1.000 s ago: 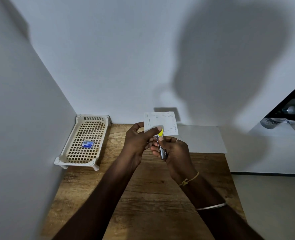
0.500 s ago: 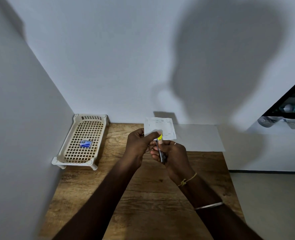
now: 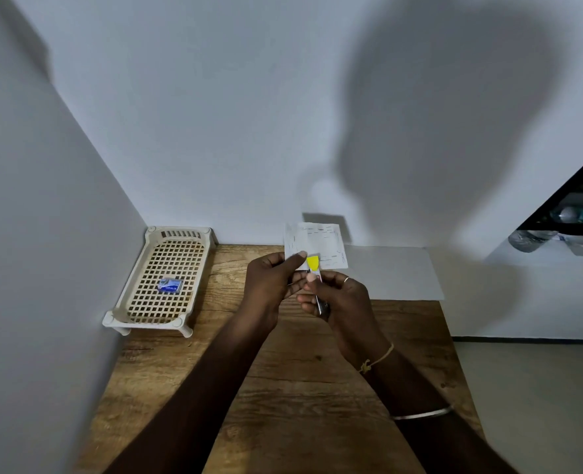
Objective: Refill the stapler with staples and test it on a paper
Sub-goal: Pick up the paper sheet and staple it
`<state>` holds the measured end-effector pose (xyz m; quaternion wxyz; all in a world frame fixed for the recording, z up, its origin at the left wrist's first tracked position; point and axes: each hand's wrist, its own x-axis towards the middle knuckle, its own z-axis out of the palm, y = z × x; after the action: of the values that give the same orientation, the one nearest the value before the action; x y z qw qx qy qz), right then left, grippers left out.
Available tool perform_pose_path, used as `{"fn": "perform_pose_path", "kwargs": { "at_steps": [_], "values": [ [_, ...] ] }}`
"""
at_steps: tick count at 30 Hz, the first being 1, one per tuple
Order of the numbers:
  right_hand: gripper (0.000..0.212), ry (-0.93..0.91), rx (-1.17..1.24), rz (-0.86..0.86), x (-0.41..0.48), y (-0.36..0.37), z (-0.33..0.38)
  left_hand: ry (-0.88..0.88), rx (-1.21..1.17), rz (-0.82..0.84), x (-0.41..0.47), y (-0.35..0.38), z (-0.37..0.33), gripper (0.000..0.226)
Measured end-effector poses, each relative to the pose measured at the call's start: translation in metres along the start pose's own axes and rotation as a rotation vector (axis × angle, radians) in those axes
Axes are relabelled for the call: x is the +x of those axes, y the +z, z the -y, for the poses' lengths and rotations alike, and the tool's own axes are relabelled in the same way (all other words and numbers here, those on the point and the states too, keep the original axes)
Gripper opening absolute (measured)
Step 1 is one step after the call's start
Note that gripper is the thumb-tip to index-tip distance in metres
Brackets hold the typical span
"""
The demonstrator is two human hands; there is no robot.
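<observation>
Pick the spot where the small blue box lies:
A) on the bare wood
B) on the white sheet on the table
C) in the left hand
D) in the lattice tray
D: the blue box rests on the grid floor of the tray that stands against the left wall.
</observation>
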<state>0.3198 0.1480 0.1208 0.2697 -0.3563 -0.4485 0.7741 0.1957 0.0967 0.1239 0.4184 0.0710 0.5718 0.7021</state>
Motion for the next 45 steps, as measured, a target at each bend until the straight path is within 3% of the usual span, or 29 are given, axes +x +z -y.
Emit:
{"fn": "perform_pose_path", "kwargs": {
  "at_steps": [10,22,28,36,45],
  "values": [
    [0.027,-0.091,-0.068,-0.02,0.002,-0.004,-0.006,-0.022,-0.062,0.002,-0.001,0.001,-0.004,0.008],
    [0.029,-0.085,-0.121,-0.061,0.0,-0.023,-0.015,-0.046,-0.071,-0.007,0.008,-0.001,-0.001,0.02],
    [0.021,-0.115,-0.242,-0.091,0.001,-0.042,-0.03,-0.054,-0.057,-0.018,0.01,-0.002,0.003,0.023],
    [0.022,-0.198,-0.519,-0.193,0.015,-0.072,-0.059,-0.064,-0.046,-0.019,0.009,-0.002,0.006,0.02],
    [0.022,-0.267,-1.101,-0.213,0.029,-0.102,-0.09,-0.084,-0.033,-0.028,0.01,-0.002,0.011,0.024]
  ]
}}
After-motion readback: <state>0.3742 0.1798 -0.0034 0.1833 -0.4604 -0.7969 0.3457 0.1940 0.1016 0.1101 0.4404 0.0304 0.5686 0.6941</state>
